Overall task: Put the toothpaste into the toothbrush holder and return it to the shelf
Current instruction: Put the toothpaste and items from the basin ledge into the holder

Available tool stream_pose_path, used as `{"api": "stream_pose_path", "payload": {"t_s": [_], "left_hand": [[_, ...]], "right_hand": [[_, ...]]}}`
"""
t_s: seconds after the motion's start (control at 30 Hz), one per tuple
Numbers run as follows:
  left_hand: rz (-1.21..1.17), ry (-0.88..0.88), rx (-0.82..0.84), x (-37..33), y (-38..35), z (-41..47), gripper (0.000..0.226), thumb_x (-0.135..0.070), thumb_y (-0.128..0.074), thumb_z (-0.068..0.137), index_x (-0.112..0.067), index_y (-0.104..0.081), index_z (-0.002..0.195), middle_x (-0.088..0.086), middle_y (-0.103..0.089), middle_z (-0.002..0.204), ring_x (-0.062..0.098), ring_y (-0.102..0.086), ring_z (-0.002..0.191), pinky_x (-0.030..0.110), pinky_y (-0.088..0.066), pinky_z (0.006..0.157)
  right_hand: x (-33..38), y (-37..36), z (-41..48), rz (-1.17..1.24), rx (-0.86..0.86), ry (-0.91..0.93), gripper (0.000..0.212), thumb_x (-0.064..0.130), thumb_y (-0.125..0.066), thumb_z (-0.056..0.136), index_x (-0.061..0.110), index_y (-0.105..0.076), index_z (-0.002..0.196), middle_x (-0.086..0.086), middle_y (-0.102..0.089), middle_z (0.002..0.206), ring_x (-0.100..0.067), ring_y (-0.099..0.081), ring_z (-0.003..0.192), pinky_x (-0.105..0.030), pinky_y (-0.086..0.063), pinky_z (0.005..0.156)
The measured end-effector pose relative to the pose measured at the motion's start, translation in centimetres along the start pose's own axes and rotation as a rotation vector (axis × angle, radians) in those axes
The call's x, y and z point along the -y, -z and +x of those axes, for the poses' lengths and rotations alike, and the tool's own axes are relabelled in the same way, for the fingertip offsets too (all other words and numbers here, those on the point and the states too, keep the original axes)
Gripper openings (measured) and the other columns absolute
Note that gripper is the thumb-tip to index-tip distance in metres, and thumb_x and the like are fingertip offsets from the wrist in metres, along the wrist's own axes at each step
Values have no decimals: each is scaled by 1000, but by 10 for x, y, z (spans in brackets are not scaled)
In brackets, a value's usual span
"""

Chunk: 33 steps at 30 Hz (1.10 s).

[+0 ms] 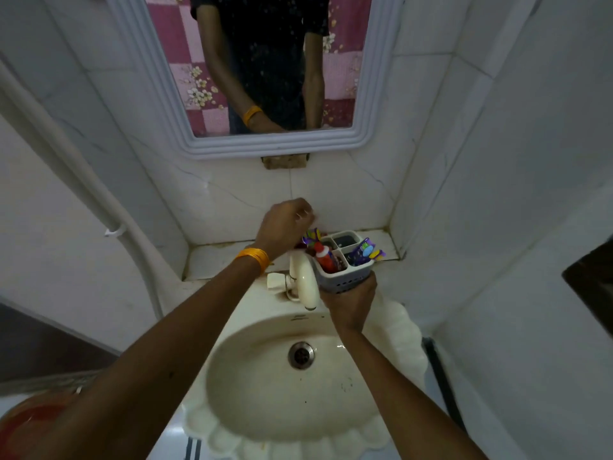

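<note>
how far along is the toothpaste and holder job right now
Done: the red toothpaste tube already stands in a front compartment of the toothbrush holder. In hand: the right hand grips the holder from below, above the sink, while the left hand is over its far side. Left: setting the holder back on the tiled shelf.

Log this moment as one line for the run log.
right hand: holds toothbrush holder over tap | left hand: above holder, grip unclear | toothpaste: in holder | shelf: holder not back
</note>
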<state>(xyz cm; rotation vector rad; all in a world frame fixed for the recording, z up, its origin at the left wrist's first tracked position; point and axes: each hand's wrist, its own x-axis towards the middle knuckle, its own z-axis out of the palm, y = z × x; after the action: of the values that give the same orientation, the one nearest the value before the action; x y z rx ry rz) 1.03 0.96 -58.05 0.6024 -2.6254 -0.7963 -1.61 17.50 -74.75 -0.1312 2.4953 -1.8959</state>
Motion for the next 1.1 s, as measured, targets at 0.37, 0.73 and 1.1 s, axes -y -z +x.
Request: {"api": "stream_pose_path", "payload": {"t_s": [0.37, 0.73, 1.1], "left_hand": [[91, 258, 208, 112, -41, 15, 49, -14, -66, 86, -11, -53, 133, 17, -60, 134, 32, -56, 122, 39, -46, 105], [251, 86, 282, 137, -82, 38, 40, -12, -69, 83, -5, -61, 122, 20, -61, 124, 37, -55, 115, 40, -44, 100], [212, -63, 114, 70, 65, 19, 33, -18, -69, 85, -11, -65, 116, 14, -69, 117, 30, -64, 104, 37, -51, 90]], "right_hand": [[-7, -5, 0, -21, -30, 50, 120, 30, -106, 52, 3, -39, 148, -14, -57, 141, -31, -60, 130, -50, -60, 100], [-11, -8, -3, 19, -24, 101, 118, 54, -92, 53, 5, -41, 148, -11, -58, 141, -28, -61, 130, -44, -60, 101], [-5, -2, -4, 40, -16, 27, 121, 45, -100, 46, 9, -42, 146, -7, -60, 138, -26, -62, 126, -47, -62, 97]]}}
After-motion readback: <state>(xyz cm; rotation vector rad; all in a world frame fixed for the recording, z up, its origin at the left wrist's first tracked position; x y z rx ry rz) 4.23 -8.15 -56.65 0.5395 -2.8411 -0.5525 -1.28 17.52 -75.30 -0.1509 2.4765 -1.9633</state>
